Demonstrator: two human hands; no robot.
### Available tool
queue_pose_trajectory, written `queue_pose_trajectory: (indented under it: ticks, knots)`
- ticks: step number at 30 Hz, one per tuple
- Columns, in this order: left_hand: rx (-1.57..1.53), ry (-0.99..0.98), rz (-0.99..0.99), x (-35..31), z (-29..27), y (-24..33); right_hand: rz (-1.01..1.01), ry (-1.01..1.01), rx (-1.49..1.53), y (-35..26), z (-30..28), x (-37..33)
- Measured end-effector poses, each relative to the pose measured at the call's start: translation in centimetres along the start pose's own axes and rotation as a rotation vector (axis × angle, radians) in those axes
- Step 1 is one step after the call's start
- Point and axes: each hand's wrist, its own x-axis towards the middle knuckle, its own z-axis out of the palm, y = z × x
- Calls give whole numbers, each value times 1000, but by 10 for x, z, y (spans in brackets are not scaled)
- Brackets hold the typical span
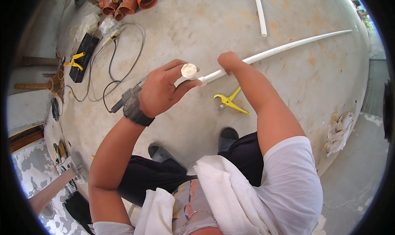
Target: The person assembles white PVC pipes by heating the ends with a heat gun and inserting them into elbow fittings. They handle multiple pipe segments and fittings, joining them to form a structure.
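My left hand (pixel 161 89) closes around a white plastic pipe fitting (pixel 189 71) whose round end faces up. One end of a long white plastic pipe (pixel 275 50) meets the fitting's side; how deep it sits inside I cannot tell. My right hand (pixel 229 63) is wrapped round that pipe a short way from the joint, and the pipe slants off to the far right. Below the joint, a yellow pipe cutter (pixel 228 101) lies on the floor. Partly hidden behind my left wrist is a dark handheld power tool (pixel 123 99) with a cord.
Orange-brown pipe fittings (pixel 128 4) lie at the far left, near clear plastic bags (pixel 88 25). A black box (pixel 83 50) carries a yellow clamp-like tool (pixel 74 61). Loops of black cord (pixel 142 41) cross the floor. Another white pipe (pixel 260 13) lies ahead, and crumpled plastic (pixel 340 132) at right.
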Motion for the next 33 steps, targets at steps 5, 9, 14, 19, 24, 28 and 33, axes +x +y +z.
queue_pose_trajectory:
  ticks: [5,9,14,19,24,28,33]
  knots:
    - [43,-21,-11,3,-2,3,-20,-41,-5,1,-3,1]
    - [29,-16,-13,1,-2,0,-46,-40,-25,-1,-4,0]
    - [0,7,39,3,-1,-6,-62,-26,-30,3,-4,-1]
    - [5,8,34,2,1,-9,-33,-72,-31,-3,-11,-3]
    - [21,14,48,0,0,-12,-1,-78,-40,-8,-13,-3]
    - [8,25,46,1,1,-10,-13,-69,-39,-9,-14,-5]
    - [20,24,40,-1,2,-10,-10,-63,-53,-7,-9,-1]
